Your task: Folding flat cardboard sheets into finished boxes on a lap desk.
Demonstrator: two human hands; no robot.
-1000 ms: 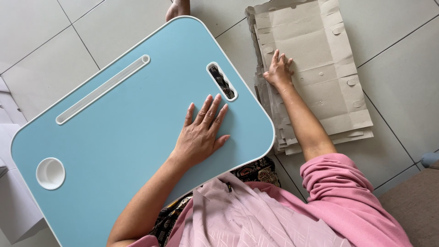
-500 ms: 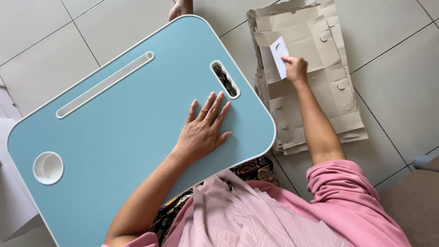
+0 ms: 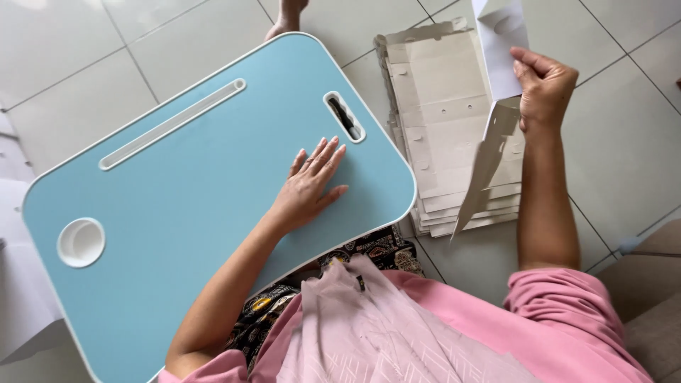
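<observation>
A light blue lap table [image 3: 177, 213] with a white rim lies across my lap. My left hand [image 3: 311, 183] rests flat on its top, fingers spread, just below the small handle slot [image 3: 344, 116]. My right hand [image 3: 543, 89] is raised above a stack of flat cardboard blanks [image 3: 440, 106] on the floor to the right. It grips one folded blank [image 3: 496, 85], white on one side and brown on the other, which hangs tilted down from the fingers.
The table top has a long white groove [image 3: 170, 124] and a round white cup recess [image 3: 80, 242]. White floor tiles [image 3: 624, 142] surround everything. A bare foot [image 3: 284, 18] shows at the top edge. White sheets [image 3: 14, 284] lie at the left.
My right hand took a blank off the stack and lifted it up and to the right. My left hand stayed flat on the table.
</observation>
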